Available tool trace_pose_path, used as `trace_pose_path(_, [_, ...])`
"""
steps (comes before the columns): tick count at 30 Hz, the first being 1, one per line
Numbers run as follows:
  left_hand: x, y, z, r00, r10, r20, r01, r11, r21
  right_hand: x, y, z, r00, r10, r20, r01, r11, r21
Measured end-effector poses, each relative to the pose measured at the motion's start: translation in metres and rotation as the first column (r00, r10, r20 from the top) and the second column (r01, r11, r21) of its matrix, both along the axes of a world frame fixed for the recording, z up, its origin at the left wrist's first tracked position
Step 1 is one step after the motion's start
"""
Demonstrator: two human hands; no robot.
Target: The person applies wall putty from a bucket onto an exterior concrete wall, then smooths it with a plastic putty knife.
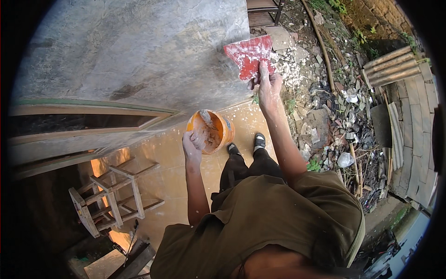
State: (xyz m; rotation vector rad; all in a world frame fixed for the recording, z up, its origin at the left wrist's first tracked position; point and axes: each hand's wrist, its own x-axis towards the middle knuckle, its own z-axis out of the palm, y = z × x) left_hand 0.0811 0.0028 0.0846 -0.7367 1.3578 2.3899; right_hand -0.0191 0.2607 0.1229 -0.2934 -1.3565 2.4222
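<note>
My right hand [269, 88] is closed round a red plastic scraper [253, 58] smeared with white plaster, its wide edge turned toward the grey wall [162, 51]. The scraper is close to the wall's corner; I cannot tell whether it touches. With my left hand [193, 145] I grip the rim of an orange bucket [227, 132], held out in front of me at the wall's foot. Pale plaster mix [211, 137] lies inside the bucket, and a coated tool [206, 117] leans against its far inner side. White residue covers the fingers of both hands.
A wooden stool frame [114, 190] stands on the tiled floor [179, 186] at left. A window frame [88, 111] is set in the wall. Rubble [320, 116] and sticks litter the ground at right, with corrugated sheets [390, 67] beyond. My shoes [259, 139] stand near the tile edge.
</note>
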Motion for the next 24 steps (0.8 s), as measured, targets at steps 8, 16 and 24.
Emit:
trace_pose_path(8, [0.008, 0.004, -0.005, 1.000, -0.023, 0.018, 0.026, 0.984, -0.177, 0.075, 0.042, -0.116, 0.850, 0.169, 0.498, -0.222, 0.974, 0.048])
trace_pose_path(16, [0.010, -0.008, -0.022, 0.991, -0.134, -0.005, 0.124, 0.934, -0.336, 0.111, 0.023, -0.117, 0.733, 0.328, 0.596, -0.372, 0.927, -0.053])
trace_pose_path(24, [0.020, -0.016, -0.017, 0.954, -0.293, -0.057, 0.248, 0.884, -0.396, 0.134, -0.015, -0.082, 0.679, 0.454, 0.577, -0.614, 0.782, 0.107])
